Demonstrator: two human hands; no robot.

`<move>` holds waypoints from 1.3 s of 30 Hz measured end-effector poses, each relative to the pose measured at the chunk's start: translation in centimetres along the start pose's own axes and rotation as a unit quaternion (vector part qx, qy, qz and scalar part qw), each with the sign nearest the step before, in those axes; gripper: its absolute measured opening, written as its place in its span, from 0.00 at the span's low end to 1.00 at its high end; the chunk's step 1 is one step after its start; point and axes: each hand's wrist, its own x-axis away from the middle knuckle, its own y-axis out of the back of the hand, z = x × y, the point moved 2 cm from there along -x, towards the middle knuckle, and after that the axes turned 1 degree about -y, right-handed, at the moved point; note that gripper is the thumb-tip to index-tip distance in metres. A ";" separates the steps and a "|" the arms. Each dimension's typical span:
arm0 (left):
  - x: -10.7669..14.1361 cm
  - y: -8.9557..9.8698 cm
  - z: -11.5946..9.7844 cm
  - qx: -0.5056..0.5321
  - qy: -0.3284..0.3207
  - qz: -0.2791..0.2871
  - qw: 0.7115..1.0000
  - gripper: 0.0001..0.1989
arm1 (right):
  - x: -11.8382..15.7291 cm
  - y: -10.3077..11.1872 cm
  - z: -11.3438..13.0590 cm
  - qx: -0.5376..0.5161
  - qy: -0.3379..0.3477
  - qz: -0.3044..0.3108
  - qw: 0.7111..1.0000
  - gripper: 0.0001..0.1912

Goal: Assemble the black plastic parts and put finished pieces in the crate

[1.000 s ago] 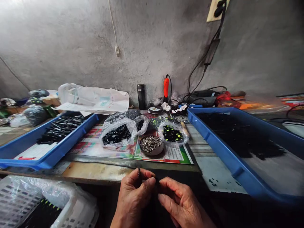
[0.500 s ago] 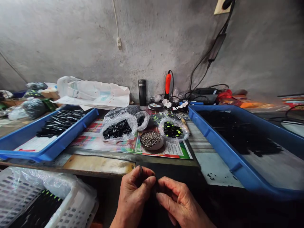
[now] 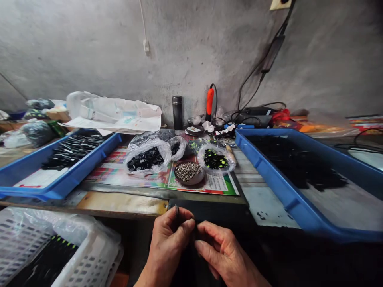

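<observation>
Both hands meet low in the middle, just off the table's front edge. My left hand (image 3: 171,237) is closed, thumb against the bent fingers, around a thin black piece (image 3: 176,212) whose tip pokes out above the index finger. Close beside it, my right hand (image 3: 223,249) is closed too, thumb and index finger bent together near the left fingertips. Whatever lies between the right fingers is lost against the dark background. Beyond the hands stands a round dish of small metal pins (image 3: 189,172), flanked by plastic bags of black parts (image 3: 146,159) and of black-and-yellow parts (image 3: 216,159).
Blue trays stand left (image 3: 64,189) and right (image 3: 287,195), both bearing black strips. A white basket (image 3: 89,247) with black pieces is at lower left. Farther back are a black flask (image 3: 177,113), an orange-handled tool (image 3: 210,101) and cables (image 3: 254,85).
The whole view has shifted slightly, with the table things a little higher and farther left. Both hands keep nearly the same closed pose, fingertips close together.
</observation>
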 end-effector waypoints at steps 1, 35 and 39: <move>0.0 0.0 0.2 0.003 0.000 -0.009 1.000 0.15 | 0.0 0.0 -0.1 0.001 0.000 0.000 1.000 0.17; 1.6 0.6 2.0 0.004 0.030 0.050 0.998 0.19 | 0.1 0.2 -1.8 -0.118 0.018 -0.046 0.992 0.22; 1.6 0.1 1.9 0.011 0.035 0.034 0.999 0.19 | 0.2 0.1 -1.5 -0.121 0.016 -0.045 0.991 0.24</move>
